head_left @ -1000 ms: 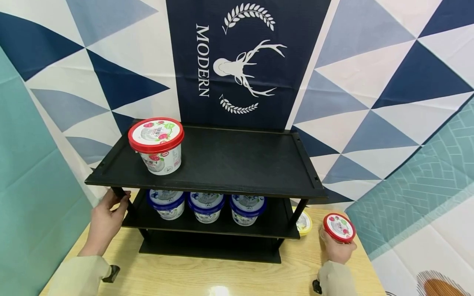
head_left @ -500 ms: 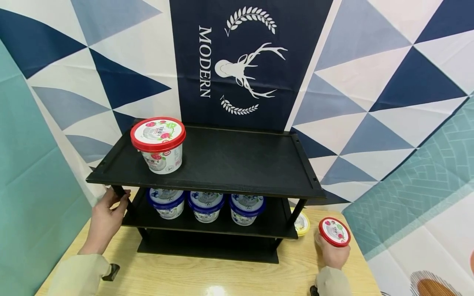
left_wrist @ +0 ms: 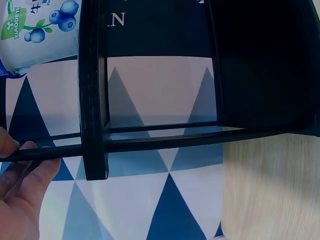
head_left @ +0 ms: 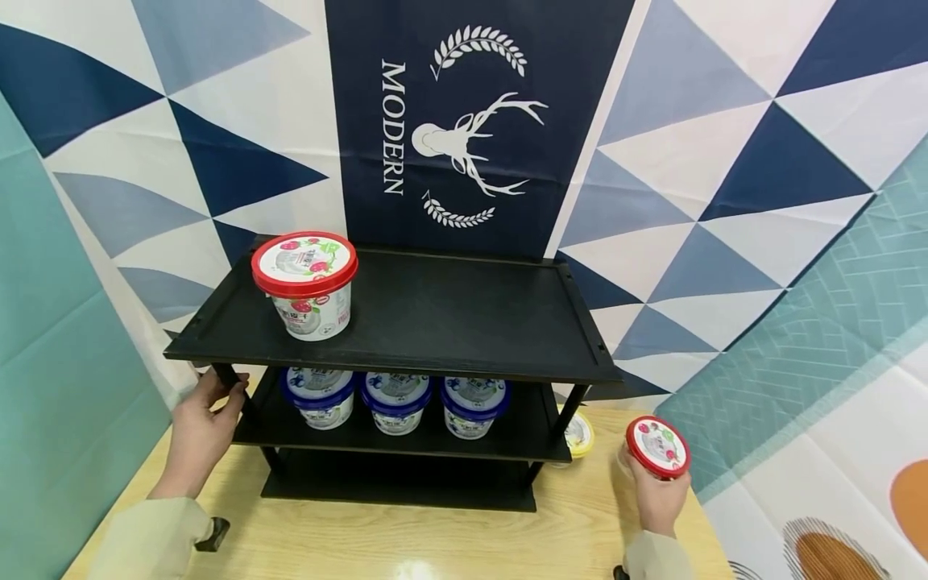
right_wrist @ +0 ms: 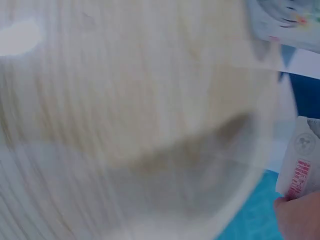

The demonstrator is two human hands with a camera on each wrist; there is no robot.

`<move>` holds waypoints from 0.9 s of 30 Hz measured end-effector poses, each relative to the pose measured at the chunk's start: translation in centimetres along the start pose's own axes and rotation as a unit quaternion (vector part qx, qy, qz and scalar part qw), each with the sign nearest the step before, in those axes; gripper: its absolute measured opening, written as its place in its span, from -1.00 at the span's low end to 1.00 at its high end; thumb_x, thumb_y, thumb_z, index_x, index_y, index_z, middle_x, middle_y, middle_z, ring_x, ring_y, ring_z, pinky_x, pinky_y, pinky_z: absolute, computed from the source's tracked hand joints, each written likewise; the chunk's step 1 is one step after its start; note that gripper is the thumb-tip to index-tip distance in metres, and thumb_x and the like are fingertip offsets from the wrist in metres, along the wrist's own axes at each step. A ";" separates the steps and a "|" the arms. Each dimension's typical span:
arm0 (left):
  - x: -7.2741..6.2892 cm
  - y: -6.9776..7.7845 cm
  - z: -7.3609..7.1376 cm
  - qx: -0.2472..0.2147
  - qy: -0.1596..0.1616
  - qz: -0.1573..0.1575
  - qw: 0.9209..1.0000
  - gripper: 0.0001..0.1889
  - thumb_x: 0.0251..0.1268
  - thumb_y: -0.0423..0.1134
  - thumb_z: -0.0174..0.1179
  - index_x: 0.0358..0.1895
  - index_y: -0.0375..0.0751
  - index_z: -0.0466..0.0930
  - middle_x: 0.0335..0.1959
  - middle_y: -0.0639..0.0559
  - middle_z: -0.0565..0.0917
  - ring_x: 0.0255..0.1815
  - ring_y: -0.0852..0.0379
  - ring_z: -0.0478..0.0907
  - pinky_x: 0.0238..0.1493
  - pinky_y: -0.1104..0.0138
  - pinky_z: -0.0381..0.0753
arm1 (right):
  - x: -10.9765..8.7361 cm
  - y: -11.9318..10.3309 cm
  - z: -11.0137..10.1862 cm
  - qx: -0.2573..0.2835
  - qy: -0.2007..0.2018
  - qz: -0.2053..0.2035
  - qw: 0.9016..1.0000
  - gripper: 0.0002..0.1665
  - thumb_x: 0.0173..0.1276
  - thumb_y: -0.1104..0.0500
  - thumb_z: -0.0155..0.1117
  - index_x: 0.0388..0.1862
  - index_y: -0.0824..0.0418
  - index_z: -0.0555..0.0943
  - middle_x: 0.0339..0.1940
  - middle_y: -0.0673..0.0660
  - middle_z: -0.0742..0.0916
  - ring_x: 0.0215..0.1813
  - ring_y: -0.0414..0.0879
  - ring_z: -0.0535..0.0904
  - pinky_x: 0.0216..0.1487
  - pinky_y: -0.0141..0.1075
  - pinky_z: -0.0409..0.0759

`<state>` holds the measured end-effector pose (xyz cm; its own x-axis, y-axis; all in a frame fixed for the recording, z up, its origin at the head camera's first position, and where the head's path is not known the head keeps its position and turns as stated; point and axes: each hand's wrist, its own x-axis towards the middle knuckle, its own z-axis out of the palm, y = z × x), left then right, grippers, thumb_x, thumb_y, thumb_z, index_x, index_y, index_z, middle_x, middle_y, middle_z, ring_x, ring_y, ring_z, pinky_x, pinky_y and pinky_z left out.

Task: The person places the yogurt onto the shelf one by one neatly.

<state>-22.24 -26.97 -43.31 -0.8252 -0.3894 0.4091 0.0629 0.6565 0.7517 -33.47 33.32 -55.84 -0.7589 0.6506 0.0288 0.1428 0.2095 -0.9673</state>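
In the head view my left hand [head_left: 199,431] grips the front left post of a black three-tier shelf [head_left: 449,314]. The left wrist view shows the thumb and fingers [left_wrist: 42,172] around that slim black bar. Out to the right, my right hand [head_left: 660,499] holds a tub with a red lid [head_left: 658,445], upright over the table. Its white side [right_wrist: 300,160] appears at the edge of the right wrist view. Another red-lidded tub [head_left: 312,294] stands on the top tier at the left. Several blue-lidded tubs [head_left: 474,403] line the middle tier.
A yellow-lidded tub [head_left: 578,437] stands on the wooden table [head_left: 362,540], partly behind the shelf's right post. A patterned cloth wall [head_left: 652,322] rises behind the shelf, and a teal panel [head_left: 72,362] borders the left side.
The head view has turned slightly right. My right hand, still holding the red-lidded tub, has shifted a little outward from the shelf. The left hand keeps its grip on the post.
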 end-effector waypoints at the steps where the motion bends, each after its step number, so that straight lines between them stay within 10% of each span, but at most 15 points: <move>1: 0.0 0.0 0.0 0.001 0.001 0.001 1.000 -0.75 0.42 -0.19 -0.05 0.02 -0.19 0.49 -0.04 -0.24 0.64 -0.18 0.75 0.30 -0.31 0.80 0.34 | -0.1 -0.5 -0.3 0.009 0.000 0.000 1.000 0.24 0.00 0.12 0.50 0.48 0.21 -0.11 0.46 0.28 0.18 0.46 0.14 0.08 0.48 -0.07 0.04; 7: -0.2 0.1 0.0 0.002 0.005 0.006 1.000 -0.75 0.41 -0.23 -0.05 0.05 -0.20 0.48 -0.05 -0.26 0.65 -0.16 0.52 0.49 -0.31 0.82 0.33 | -0.5 -2.8 -1.9 0.029 -0.007 -0.013 0.999 0.23 0.00 0.05 0.51 0.47 0.14 -0.10 0.45 0.23 0.15 0.43 0.06 0.12 0.45 -0.12 0.13; 13: -0.2 0.0 -0.3 -0.008 0.008 0.012 1.000 -0.73 0.40 -0.24 -0.04 0.07 -0.23 0.48 -0.06 -0.29 0.64 -0.21 0.76 0.31 -0.34 0.81 0.34 | -1.6 -6.0 -2.6 0.054 -0.021 -0.037 0.998 0.19 -0.01 0.04 0.52 0.43 0.05 -0.06 0.41 0.19 0.17 0.39 -0.03 0.15 0.41 -0.23 0.20; 20: -0.3 -0.2 -1.1 -0.001 0.024 0.001 1.000 -0.75 0.38 -0.28 -0.01 0.05 -0.19 0.49 -0.23 0.54 0.46 -0.25 0.86 0.22 -0.40 0.78 0.35 | -1.5 -6.8 -2.1 0.111 -0.041 -0.110 0.987 0.06 -0.02 0.10 0.53 0.33 0.09 0.06 0.33 0.18 0.27 0.31 -0.02 0.27 0.13 -0.51 0.38; 27: -0.2 0.2 -0.3 -0.007 0.010 0.003 1.000 -0.76 0.37 -0.28 -0.01 0.04 -0.18 0.48 -0.19 0.44 0.51 -0.25 0.86 0.22 -0.39 0.78 0.36 | -2.8 -7.8 -3.8 0.131 -0.028 -0.164 0.977 -0.03 0.00 0.18 0.50 0.35 0.08 0.17 0.20 0.05 0.42 0.15 -0.21 0.38 -0.02 -0.62 0.40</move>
<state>-21.87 -26.99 -43.10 -0.8134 -0.3977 0.4245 0.0770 0.6497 0.7563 -30.07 32.60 -47.39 -0.7705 0.5376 0.3425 -0.2769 0.2017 -0.9395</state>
